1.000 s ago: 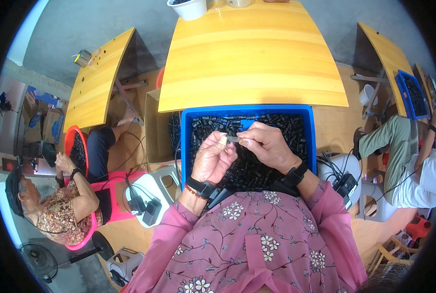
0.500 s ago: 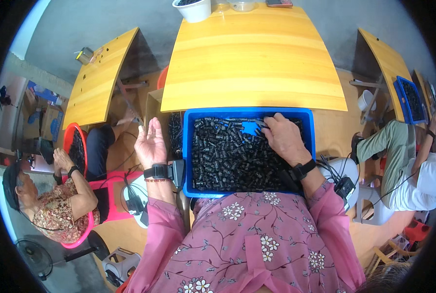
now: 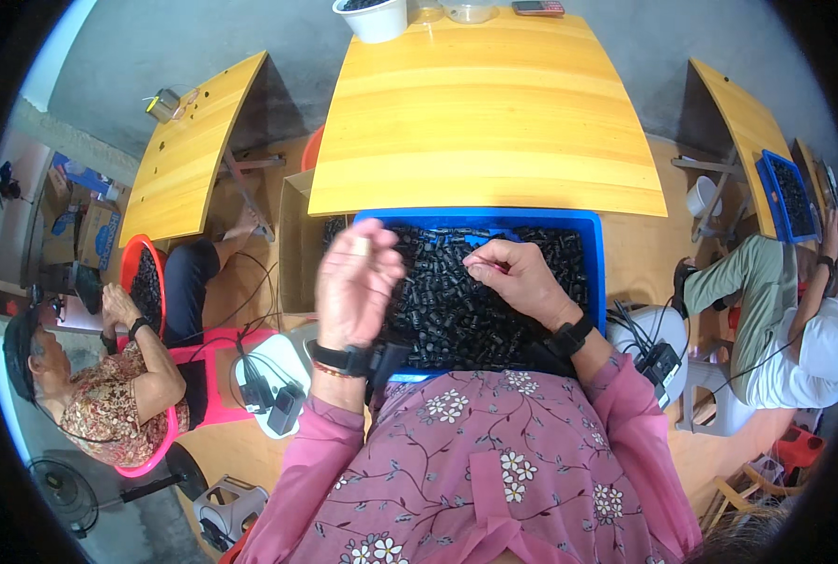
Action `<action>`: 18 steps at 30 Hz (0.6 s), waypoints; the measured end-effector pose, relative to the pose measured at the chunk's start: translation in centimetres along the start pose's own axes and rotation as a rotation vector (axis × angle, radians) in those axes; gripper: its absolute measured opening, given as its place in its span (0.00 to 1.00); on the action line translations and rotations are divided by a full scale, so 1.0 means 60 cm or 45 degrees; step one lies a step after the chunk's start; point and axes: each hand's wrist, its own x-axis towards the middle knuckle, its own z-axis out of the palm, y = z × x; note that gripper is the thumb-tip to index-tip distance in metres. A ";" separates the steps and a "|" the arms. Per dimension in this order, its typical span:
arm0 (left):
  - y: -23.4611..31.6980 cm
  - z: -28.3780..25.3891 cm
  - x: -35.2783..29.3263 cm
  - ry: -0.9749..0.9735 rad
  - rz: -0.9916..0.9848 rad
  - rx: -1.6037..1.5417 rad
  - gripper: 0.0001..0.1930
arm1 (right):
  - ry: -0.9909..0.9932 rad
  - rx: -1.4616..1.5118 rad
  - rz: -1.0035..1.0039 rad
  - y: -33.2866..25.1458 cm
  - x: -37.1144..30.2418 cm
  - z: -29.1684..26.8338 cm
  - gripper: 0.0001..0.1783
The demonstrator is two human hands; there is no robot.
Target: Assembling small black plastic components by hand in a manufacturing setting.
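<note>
The left hand (image 3: 355,282) has swung back in from the side over the blue plastic tray (image 3: 593,246) of small black parts (image 3: 457,310), fingers loosely curled around a small pale piece, while the right hand (image 3: 518,277) stays low, fingertips pinched among them.

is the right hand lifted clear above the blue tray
No, the right hand rests down on the small black parts inside the blue tray.

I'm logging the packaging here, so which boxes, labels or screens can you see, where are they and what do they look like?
Open cardboard box: on the floor left of the blue tray, plain brown.
Stacked cartons: far left by the wall, brown with blue printed panels.
Phone: far edge of the yellow table, small, reddish, flat; its screen is too small to make out.
</note>
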 end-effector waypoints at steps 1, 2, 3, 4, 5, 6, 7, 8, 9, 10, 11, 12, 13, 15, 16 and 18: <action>-0.017 0.012 -0.004 -0.010 -0.111 0.032 0.15 | -0.016 0.171 0.075 -0.008 -0.001 -0.002 0.07; -0.033 0.020 -0.008 -0.006 -0.193 0.084 0.14 | -0.031 0.342 0.150 -0.013 -0.003 -0.003 0.07; -0.049 0.027 -0.011 -0.003 -0.275 0.139 0.13 | -0.029 0.344 0.148 -0.016 -0.004 -0.005 0.07; -0.064 0.032 -0.013 0.042 -0.319 0.214 0.13 | -0.013 0.482 0.176 -0.017 -0.004 -0.005 0.06; -0.076 0.035 -0.016 0.027 -0.354 0.225 0.12 | 0.002 0.620 0.204 -0.018 -0.004 -0.005 0.06; -0.086 0.034 -0.019 0.001 -0.399 0.197 0.12 | 0.004 0.622 0.204 -0.020 -0.005 -0.005 0.06; -0.093 0.035 -0.021 -0.024 -0.444 0.169 0.11 | 0.021 0.643 0.179 -0.025 -0.004 -0.003 0.06; -0.095 0.040 -0.022 -0.013 -0.447 0.134 0.09 | 0.037 0.664 0.154 -0.028 -0.004 -0.001 0.07; -0.099 0.039 -0.021 -0.012 -0.450 0.137 0.09 | 0.039 0.667 0.156 -0.031 -0.004 0.000 0.07; -0.103 0.034 -0.019 0.000 -0.415 0.154 0.08 | 0.041 0.649 0.117 -0.032 -0.005 0.003 0.07; -0.106 0.032 -0.018 0.013 -0.380 0.171 0.07 | 0.042 0.631 0.078 -0.033 -0.006 0.005 0.08; -0.107 0.034 -0.017 0.014 -0.383 0.172 0.07 | 0.044 0.634 0.079 -0.033 -0.007 0.006 0.08; -0.107 0.037 -0.018 0.017 -0.400 0.157 0.07 | 0.056 0.582 0.059 -0.032 -0.008 0.008 0.08; -0.107 0.037 -0.018 0.023 -0.419 0.143 0.06 | 0.067 0.532 0.040 -0.034 -0.009 0.009 0.08; -0.106 0.035 -0.017 0.009 -0.436 0.123 0.06 | 0.052 0.592 0.049 -0.039 -0.009 0.007 0.08; -0.106 0.033 -0.017 -0.007 -0.456 0.103 0.05 | 0.039 0.653 0.059 -0.038 -0.008 0.004 0.08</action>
